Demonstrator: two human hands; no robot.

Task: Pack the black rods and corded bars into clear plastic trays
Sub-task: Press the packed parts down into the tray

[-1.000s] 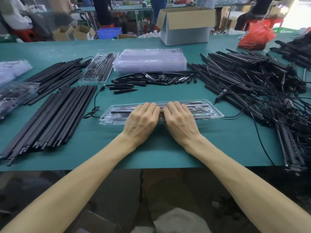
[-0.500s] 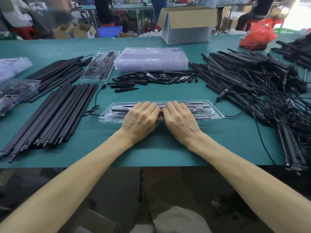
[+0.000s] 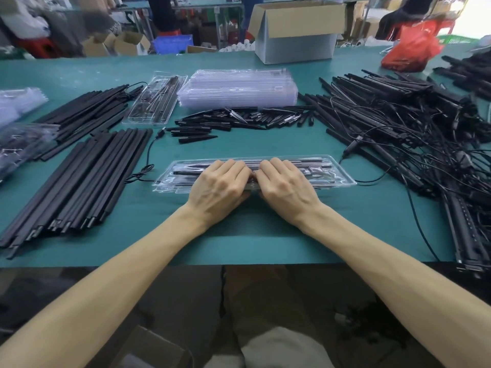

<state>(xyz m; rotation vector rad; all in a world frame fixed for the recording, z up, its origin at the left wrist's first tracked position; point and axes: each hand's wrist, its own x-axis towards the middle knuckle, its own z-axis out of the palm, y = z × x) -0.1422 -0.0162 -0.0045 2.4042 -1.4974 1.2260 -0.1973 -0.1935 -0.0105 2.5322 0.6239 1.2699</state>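
head view: in the middle of the frame a clear tray (image 3: 333,171) is laid lengthwise on the green table (image 3: 265,229), with black rods and a cord seen through its plastic. the left hand (image 3: 218,185) and the right hand (image 3: 285,185) are placed side by side on its centre, index fingers touching. on each hand the fingers are held close together and slightly bent over the top of the tray, and the thumbs are tucked against its near edge, so the tray is gripped by both. at the left of the frame long black rods (image 3: 79,176) are laid in rows. at the right a tangled heap of corded bars (image 3: 398,128) is seen. above the hands short black pieces (image 3: 239,119) are scattered, and beyond them a stack of empty trays (image 3: 236,88) is set. a filled tray (image 3: 156,102) is placed just left of the stack. a cardboard box (image 3: 297,30) and a red bag (image 3: 411,49) are seen at the upper right.
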